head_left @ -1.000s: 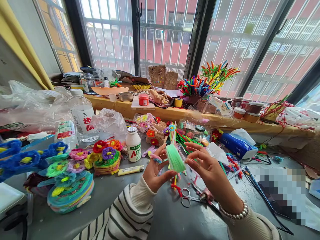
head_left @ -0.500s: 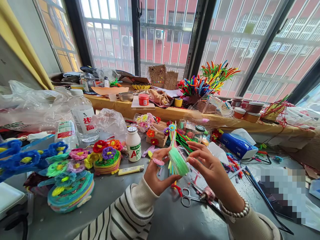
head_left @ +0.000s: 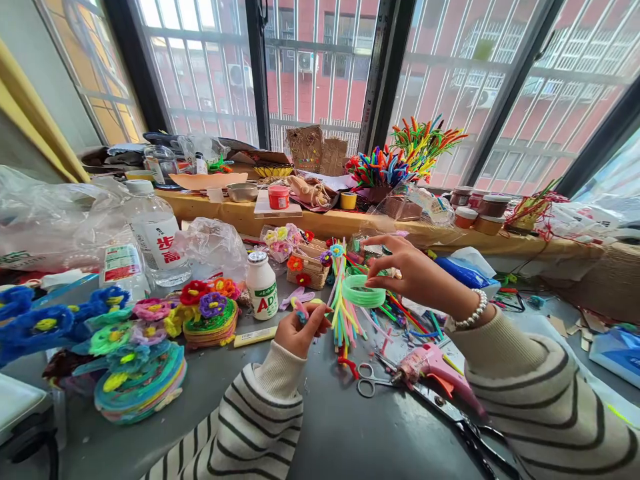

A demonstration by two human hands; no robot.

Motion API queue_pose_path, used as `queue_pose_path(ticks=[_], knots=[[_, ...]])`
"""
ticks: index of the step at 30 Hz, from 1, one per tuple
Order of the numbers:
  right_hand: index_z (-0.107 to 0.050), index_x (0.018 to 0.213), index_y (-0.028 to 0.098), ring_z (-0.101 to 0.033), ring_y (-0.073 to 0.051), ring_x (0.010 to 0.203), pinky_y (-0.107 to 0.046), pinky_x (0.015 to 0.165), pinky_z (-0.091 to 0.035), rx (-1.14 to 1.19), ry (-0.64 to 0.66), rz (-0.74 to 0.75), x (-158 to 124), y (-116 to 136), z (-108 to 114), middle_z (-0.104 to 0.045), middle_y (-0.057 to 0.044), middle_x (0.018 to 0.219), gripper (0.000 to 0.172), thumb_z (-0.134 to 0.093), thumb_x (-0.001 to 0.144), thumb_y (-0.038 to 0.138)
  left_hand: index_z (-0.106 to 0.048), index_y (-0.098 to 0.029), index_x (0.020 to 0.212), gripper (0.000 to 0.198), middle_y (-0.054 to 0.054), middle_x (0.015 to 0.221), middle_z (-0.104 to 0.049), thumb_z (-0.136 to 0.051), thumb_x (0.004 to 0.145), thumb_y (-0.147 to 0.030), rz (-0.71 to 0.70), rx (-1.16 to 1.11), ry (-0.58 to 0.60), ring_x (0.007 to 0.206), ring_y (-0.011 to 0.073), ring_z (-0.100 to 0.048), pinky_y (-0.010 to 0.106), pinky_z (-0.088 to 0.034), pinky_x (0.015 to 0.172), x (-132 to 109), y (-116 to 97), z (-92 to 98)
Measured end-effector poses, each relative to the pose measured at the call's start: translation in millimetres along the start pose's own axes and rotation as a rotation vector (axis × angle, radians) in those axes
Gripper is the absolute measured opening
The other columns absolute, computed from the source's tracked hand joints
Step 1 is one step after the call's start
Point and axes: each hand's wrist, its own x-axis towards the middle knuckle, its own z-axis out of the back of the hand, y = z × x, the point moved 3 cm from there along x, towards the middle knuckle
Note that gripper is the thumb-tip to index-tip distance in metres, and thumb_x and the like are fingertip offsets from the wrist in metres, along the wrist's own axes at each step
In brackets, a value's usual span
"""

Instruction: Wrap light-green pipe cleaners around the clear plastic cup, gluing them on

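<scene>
My right hand grips the right rim of a translucent pale-green roll, which looks like tape, held level over the pipe cleaners. The closed fingertips of my left hand are pressed together; what they pinch, if anything, I cannot make out. A small pink and blue fuzzy piece sits at its fingers. Just beyond lies a bundle of pastel pipe cleaners with a blue flower at its top. Small scissors rest in front of the bundle.
To the left stand a white bottle, fuzzy flower pieces and a large clear bottle. A pink glue gun and big black-handled scissors lie at right. Paint jars line the sill.
My left hand has let go of the green roll and moved slightly left and down. My right hand now holds the roll, tipped from upright to level. The view has shifted right.
</scene>
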Motion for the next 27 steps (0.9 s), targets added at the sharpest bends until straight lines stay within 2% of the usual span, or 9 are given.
queue_pose_path(ticks=[4, 10, 14, 17, 21, 27], knots=[[-0.068, 0.067, 0.022, -0.045, -0.026, 0.109, -0.047, 0.092, -0.034, -0.027, 0.052, 0.018, 8, 3, 1, -0.048, -0.007, 0.119, 0.01, -0.063, 0.07, 0.03, -0.061, -0.015, 0.056, 0.028, -0.005, 0.039, -0.049, -0.067, 0.056, -0.043, 0.018, 0.015, -0.016, 0.037, 0.0055, -0.041, 0.019, -0.032, 0.04, 1, 0, 0.6], [-0.068, 0.067, 0.022, -0.044, -0.026, 0.11, -0.046, 0.092, -0.034, -0.026, 0.079, 0.055, 10, 12, -6, -0.048, -0.007, 0.119, 0.013, -0.062, 0.071, 0.033, -0.056, -0.014, 0.052, 0.034, -0.006, 0.038, -0.046, -0.071, 0.049, -0.044, 0.033, 0.029, -0.015, 0.037, 0.0048, -0.04, 0.019, -0.031, 0.039, -1, 0, -1.9], [-0.067, 0.067, 0.022, -0.044, -0.024, 0.11, -0.043, 0.092, -0.034, 0.022, 0.109, 0.11, 12, 22, -12, -0.048, -0.007, 0.118, 0.016, -0.06, 0.072, 0.036, -0.051, -0.014, 0.059, 0.044, -0.008, 0.041, -0.043, -0.071, 0.045, -0.051, 0.065, 0.015, -0.007, 0.037, 0.0041, -0.039, 0.018, -0.031, 0.037, 1, 6, -3.8], [-0.067, 0.066, 0.021, -0.044, -0.023, 0.11, -0.042, 0.092, -0.034, 0.03, 0.137, 0.129, 15, 29, -14, -0.048, -0.007, 0.12, 0.019, -0.06, 0.072, 0.037, -0.049, -0.015, 0.07, 0.051, -0.008, 0.049, -0.046, -0.07, 0.044, -0.054, 0.093, 0.028, -0.042, 0.039, 0.0061, -0.045, 0.017, -0.034, 0.035, 4, 13, -1.5], [-0.065, 0.061, 0.017, -0.047, -0.023, 0.107, -0.042, 0.091, -0.034, -0.052, 0.175, 0.035, 19, 33, -16, -0.052, -0.008, 0.117, 0.021, -0.058, 0.074, 0.033, -0.048, -0.014, 0.078, 0.058, -0.003, 0.06, -0.053, -0.065, 0.046, -0.059, 0.126, 0.045, -0.08, 0.043, 0.0079, -0.051, 0.018, -0.038, 0.034, 9, 18, 3.1], [-0.064, 0.054, 0.016, -0.051, -0.025, 0.099, -0.04, 0.086, -0.037, -0.122, 0.199, -0.102, 20, 30, -19, -0.056, -0.01, 0.111, 0.023, -0.058, 0.072, 0.029, -0.049, -0.015, 0.077, 0.052, -0.004, 0.059, -0.054, -0.06, 0.054, -0.06, 0.136, 0.015, -0.078, 0.044, 0.0074, -0.052, 0.017, -0.039, 0.035, 11, 18, 5.9]])
